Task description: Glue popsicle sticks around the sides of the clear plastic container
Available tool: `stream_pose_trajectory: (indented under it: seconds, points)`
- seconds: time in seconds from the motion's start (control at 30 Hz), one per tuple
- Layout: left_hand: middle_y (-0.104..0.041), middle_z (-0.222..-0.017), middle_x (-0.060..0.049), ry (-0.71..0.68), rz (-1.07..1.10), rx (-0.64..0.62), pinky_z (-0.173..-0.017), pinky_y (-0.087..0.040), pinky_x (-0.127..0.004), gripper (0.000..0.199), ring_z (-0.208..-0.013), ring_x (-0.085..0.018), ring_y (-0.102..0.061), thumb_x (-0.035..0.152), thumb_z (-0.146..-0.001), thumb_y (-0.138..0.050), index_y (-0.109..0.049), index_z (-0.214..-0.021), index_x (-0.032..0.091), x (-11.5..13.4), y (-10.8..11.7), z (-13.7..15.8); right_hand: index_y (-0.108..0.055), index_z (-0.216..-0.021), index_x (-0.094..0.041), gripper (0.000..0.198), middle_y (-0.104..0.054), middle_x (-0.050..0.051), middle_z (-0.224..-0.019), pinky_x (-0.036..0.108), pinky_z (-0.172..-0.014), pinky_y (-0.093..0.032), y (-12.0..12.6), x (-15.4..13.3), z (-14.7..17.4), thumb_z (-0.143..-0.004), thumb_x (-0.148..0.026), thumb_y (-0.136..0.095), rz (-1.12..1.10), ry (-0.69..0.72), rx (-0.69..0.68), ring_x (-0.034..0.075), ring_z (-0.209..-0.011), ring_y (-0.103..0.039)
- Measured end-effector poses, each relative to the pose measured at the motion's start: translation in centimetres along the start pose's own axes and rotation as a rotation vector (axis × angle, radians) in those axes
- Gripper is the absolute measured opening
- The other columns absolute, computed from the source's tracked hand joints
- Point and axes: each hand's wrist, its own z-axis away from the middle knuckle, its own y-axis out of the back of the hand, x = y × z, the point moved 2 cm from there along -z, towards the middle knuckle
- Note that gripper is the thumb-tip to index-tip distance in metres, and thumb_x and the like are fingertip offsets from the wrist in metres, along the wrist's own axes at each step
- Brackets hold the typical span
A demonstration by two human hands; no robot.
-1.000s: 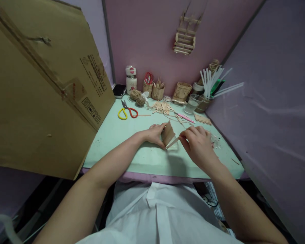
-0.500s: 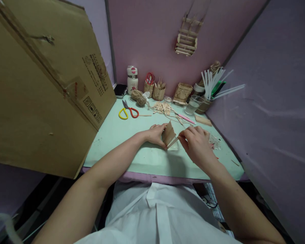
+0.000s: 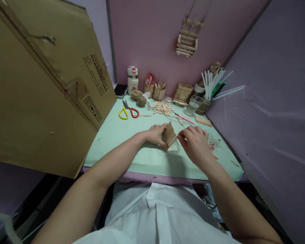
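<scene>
My left hand is closed around a small panel of thin wooden craft sticks, holding it tilted up above the table. Its thumb lies at the panel's lower corner. From the right, my right hand pinches the end of a single wooden craft stick between thumb and fingertips. That stick runs along the panel's lower right edge; whether it touches the panel all along I cannot tell. A clear flat piece lies on the table under them, partly hidden.
Scissors, a pile of craft sticks, a pink pen-like tool and stacked sticks lie beyond my hands. A clear cup and glue sticks stand back right. A big cardboard box walls the left side.
My right hand has shifted very slightly left, bringing the craft stick closer against the panel's edge. My left hand and the panel stay almost in place.
</scene>
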Motion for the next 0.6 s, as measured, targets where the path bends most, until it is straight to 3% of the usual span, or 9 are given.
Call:
stream_pose_trajectory:
  seconds: [0.6]
  points:
    - [-0.055, -0.133, -0.012, 0.025, -0.036, -0.001, -0.108, -0.034, -0.045, 0.105, -0.124, -0.035, -0.049, 0.065, -0.053, -0.076, -0.033, -0.137, 0.019, 0.79, 0.40, 0.27, -0.062, -0.085, -0.020, 0.014, -0.066, 0.006, -0.086, 0.036, -0.076, -0.025, -0.25, -0.16, 0.21, -0.095, -0.027, -0.055, -0.008, -0.021, 0.026, 0.024, -0.086, -0.047]
